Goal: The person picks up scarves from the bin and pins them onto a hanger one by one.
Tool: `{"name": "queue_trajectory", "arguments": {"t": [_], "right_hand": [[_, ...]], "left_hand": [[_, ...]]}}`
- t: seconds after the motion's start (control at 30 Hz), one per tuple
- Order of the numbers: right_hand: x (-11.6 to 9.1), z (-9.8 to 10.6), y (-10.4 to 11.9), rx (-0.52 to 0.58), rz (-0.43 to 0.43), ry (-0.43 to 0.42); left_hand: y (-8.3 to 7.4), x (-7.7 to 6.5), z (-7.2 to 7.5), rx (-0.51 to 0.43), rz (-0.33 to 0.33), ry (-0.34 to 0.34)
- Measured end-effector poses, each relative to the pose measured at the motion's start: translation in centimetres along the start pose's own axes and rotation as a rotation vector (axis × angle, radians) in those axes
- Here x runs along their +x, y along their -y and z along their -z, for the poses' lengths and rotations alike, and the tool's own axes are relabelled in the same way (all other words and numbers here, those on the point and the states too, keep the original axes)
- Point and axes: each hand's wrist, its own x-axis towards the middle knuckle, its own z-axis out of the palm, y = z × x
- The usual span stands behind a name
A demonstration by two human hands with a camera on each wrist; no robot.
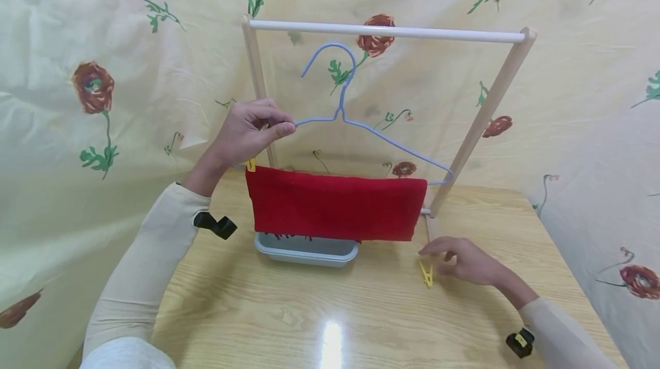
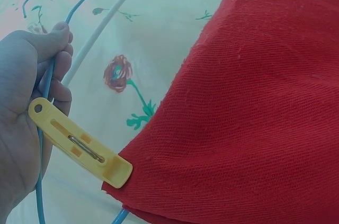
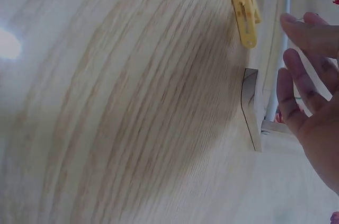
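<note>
My left hand (image 1: 252, 131) pinches the left shoulder of a blue wire hanger (image 1: 384, 137) and holds it up, its hook free in front of the rack. Over the hanger's bottom bar hangs a folded red cloth (image 1: 335, 203) with a fringe below. A yellow clothespin (image 2: 82, 142) clips the cloth's left corner to the bar, close to the left palm. At the right, my right hand (image 1: 464, 260) hovers above the table with fingers loosely bent and holding nothing. Just beside its fingertips a second yellow clothespin (image 3: 243, 15) lies on the wood, not touched in the right wrist view.
A wooden rack with a white top rail (image 1: 387, 30) stands behind the cloth; its right foot (image 3: 251, 107) reaches toward the right hand. Partly under the cloth sits a grey-blue tray (image 1: 309, 257). Flowered fabric (image 1: 93, 145) surrounds the wood-grain table (image 1: 268, 311).
</note>
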Motion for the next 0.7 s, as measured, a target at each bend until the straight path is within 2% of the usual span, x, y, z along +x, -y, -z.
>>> {"name": "queue_trajectory", "arguments": {"t": [0.2,0.3,0.5,0.7], "right_hand": [[0.7,-0.6,-0.8,-0.021,-0.019,0.074],[1.0,-0.9,-1.2,-0.048,0.020,0.093],[1.2,-1.2,-1.6,-0.153,0.119,0.078],[1.4,-1.3,-1.9,-0.194,0.150,0.084]], "left_hand": [[0.2,-0.1,-0.1,0.006,-0.002,-0.001],[0.3,-0.2,-0.1,0.003,-0.006,0.003],[0.3,-0.2,-0.2,-0.001,0.000,0.007],[0.2,-0.3,0.0,0.001,-0.005,0.013]]}}
